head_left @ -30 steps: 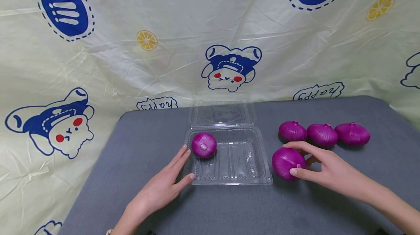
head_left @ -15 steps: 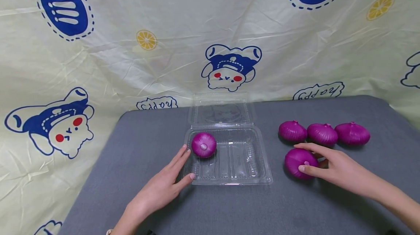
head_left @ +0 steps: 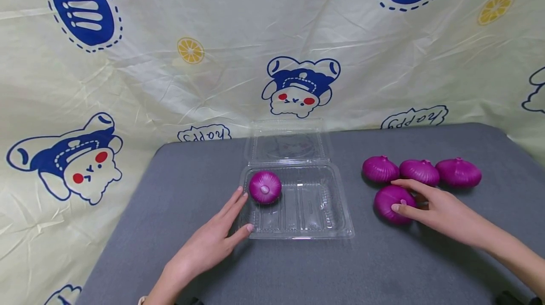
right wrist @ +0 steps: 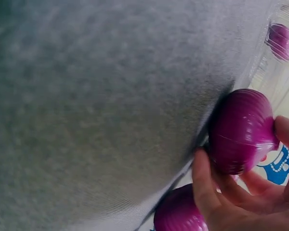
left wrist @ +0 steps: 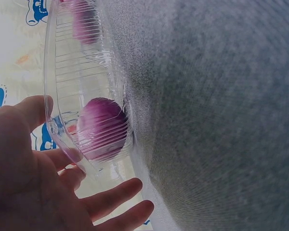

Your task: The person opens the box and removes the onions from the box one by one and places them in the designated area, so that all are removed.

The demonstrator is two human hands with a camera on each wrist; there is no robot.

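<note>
My right hand [head_left: 444, 210] grips a purple onion [head_left: 391, 204], thumb on the near side and fingers round the far side, low at the table in front of a row of three more onions. In the right wrist view the held onion [right wrist: 243, 130] sits between thumb and fingers. My left hand [head_left: 208, 241] lies with straight fingers along the left edge of a clear plastic clamshell box [head_left: 347, 220]. The left wrist view shows its thumb and fingertips at the box's rim. One onion [head_left: 265, 187] sits in the box's left part.
The box's clear lid [head_left: 287, 146] lies folded back towards the patterned curtain [head_left: 230, 87]. Behind the right hand stand the left onion [head_left: 380, 169], the middle onion [head_left: 419, 171] and the right onion [head_left: 458, 172], side by side on the grey tabletop [head_left: 315, 272].
My right hand has moved right and slightly away from me with the onion, from beside the box towards the row. The left hand and box have stayed put.
</note>
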